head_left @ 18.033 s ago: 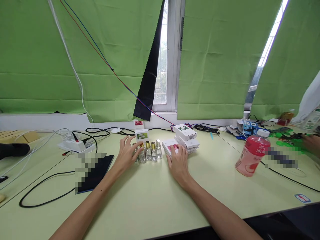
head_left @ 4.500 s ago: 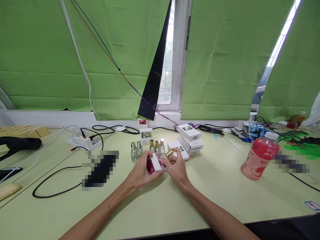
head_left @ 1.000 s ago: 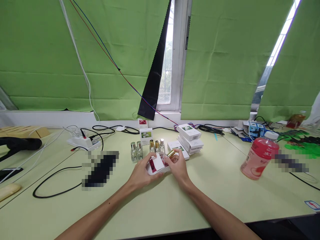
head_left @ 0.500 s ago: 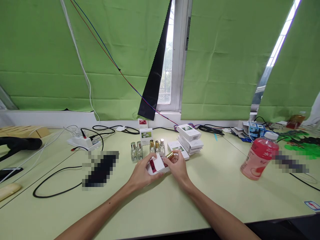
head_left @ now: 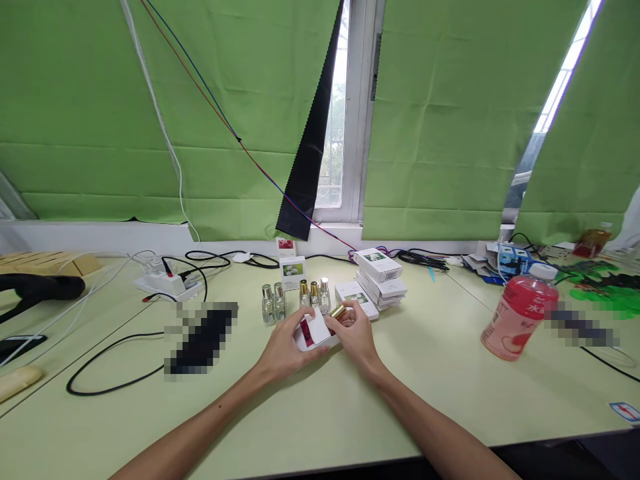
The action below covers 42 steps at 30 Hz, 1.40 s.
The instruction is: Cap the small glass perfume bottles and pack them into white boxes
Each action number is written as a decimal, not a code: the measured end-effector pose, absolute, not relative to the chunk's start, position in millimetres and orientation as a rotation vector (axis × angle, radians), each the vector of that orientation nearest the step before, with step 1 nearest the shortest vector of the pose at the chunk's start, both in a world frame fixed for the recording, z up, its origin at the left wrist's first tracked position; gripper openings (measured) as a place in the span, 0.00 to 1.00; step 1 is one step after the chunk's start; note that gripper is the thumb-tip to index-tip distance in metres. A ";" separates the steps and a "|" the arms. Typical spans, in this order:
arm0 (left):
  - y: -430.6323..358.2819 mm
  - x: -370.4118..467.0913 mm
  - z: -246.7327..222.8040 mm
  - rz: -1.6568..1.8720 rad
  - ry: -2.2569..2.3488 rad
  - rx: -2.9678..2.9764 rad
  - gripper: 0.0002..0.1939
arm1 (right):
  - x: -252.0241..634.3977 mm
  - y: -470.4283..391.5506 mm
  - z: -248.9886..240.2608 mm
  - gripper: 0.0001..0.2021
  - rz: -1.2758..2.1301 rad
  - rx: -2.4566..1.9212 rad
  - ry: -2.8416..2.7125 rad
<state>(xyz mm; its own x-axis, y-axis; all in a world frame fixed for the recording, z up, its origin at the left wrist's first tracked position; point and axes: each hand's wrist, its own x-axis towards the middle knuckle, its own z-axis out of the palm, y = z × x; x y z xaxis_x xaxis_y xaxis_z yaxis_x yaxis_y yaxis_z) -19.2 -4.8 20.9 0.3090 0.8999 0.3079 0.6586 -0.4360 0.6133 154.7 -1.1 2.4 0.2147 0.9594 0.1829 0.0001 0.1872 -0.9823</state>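
Note:
My left hand is closed around a small white box with a dark red picture. At the box's right end, my right hand grips a small glass bottle by its gold cap; the bottle tilts at the box, its lower part mostly hidden by fingers and cardboard. Just beyond my hands stand two silver-capped glass bottles and a group of three more bottles, two gold-capped. A flat white box with a green picture lies behind my right hand.
White boxes are stacked at back right. A box with a flower picture stands behind the bottles. A pink drink bottle is on the right; a power strip and black cables lie left. The table's front edge runs below my arms.
Both hands keep their hold on the box and the bottle. The gold cap has shifted very slightly to the left; little else differs.

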 end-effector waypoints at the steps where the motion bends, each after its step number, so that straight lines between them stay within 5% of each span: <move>1: -4.8 -19.3 20.6 0.887 1.389 2.210 0.27 | 154.7 -1.2 2.5 0.22 0.924 -1.154 -1.120; 42: -6.4 -16.7 20.2 0.918 1.443 2.208 0.27 | 158.7 4.8 -4.6 0.14 0.736 -1.134 -1.171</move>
